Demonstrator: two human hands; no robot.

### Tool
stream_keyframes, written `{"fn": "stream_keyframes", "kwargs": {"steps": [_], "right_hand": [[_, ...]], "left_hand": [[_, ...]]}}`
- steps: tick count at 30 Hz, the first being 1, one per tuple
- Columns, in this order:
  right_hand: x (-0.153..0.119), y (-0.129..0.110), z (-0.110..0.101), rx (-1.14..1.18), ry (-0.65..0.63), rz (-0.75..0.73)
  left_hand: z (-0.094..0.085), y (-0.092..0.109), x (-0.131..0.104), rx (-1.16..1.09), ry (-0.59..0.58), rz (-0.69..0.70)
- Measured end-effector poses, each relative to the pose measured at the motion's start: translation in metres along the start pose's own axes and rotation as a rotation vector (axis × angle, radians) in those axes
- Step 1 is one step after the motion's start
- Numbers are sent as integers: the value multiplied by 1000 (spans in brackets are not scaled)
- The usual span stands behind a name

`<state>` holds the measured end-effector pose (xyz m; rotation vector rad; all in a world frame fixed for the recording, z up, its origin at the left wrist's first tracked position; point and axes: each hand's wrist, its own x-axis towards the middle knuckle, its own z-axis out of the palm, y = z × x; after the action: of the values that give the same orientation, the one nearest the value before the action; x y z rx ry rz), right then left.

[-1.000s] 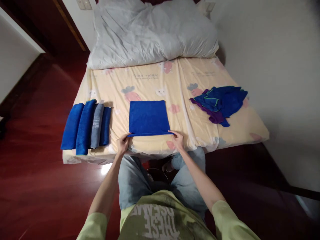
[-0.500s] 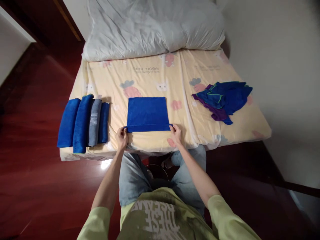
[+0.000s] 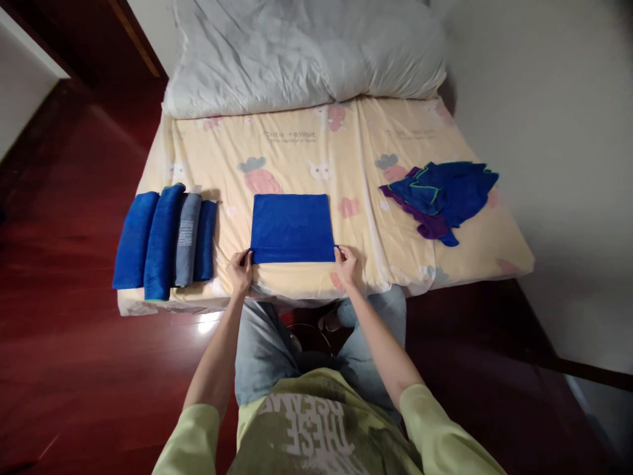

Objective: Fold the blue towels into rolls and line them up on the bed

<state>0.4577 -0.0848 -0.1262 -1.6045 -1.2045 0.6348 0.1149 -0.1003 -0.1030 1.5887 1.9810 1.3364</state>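
A blue towel (image 3: 291, 224) lies flat on the patterned bed sheet, with a narrow strip folded over along its near edge. My left hand (image 3: 241, 269) pinches the near left corner of that strip. At the near right corner, my right hand (image 3: 346, 264) has its fingers closed on the cloth. Several rolled or folded towels stand side by side at the left, among them a grey one (image 3: 186, 241) with lettering and a wide blue one (image 3: 136, 242). On the right lies a crumpled heap of blue and purple cloths (image 3: 445, 198).
A grey-white quilt (image 3: 306, 59) is bunched across the far side of the bed. The bed sheet (image 3: 297, 161) has carrot and rabbit prints. My legs are against the bed's near edge, and a pale wall (image 3: 558, 132) rises on the right.
The folded strip at the towel's near edge looks slightly wider. My right hand has shifted a little to the left, still holding its corner.
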Motion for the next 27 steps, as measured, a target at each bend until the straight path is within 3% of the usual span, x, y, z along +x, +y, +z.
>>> {"fn": "stream_keyframes", "kwargs": {"steps": [10,27], "right_hand": [[-4,-8,5,-44,69,-3],[-2,-15,7,-132,66,4]], "left_hand": [[4,2,6,11,10,-23],[6,3,2,56,34,-42]]}}
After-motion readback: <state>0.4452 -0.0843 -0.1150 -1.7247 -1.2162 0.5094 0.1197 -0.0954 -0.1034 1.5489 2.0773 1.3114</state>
